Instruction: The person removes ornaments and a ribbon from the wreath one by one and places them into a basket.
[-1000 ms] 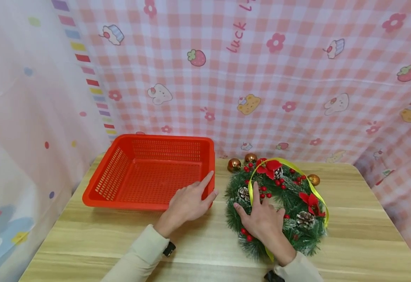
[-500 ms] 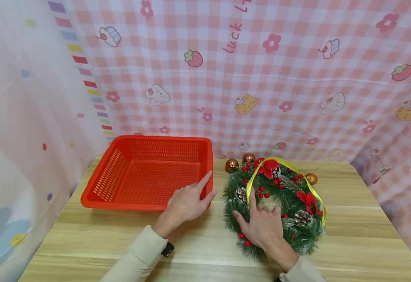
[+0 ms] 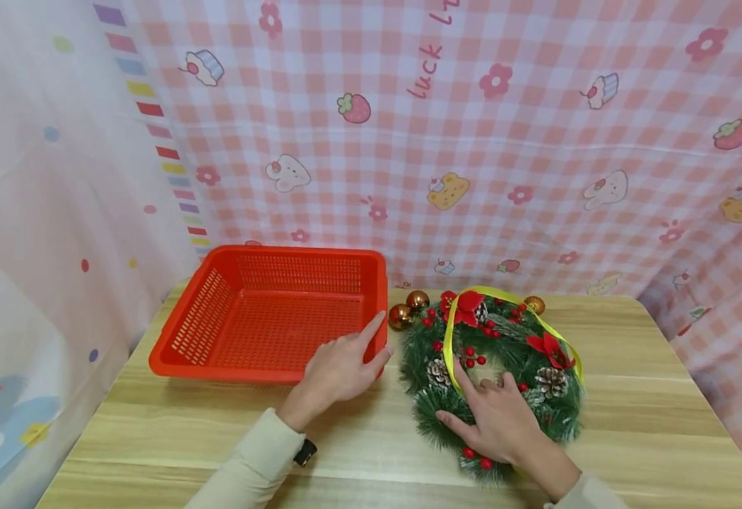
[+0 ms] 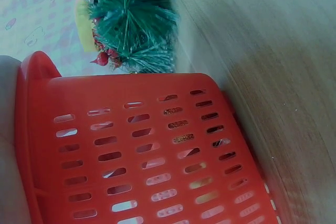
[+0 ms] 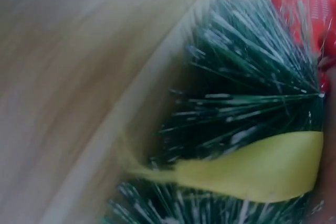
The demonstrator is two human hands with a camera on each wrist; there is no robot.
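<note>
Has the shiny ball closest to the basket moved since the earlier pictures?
Yes. In the head view, the shiny ball has shifted left and a little toward the person, now sitting nearer the red basket, which stayed put.

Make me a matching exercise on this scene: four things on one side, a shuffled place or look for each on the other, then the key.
Things
1. basket
2. ribbon
3. left hand
4. right hand

Places and looks
A. over the near side of the wreath
B. red, with slotted walls
C. at the basket's right-hand rim
D. yellow, a thin curving strip

Pairs: 1-B, 2-D, 3-C, 4-A
</note>
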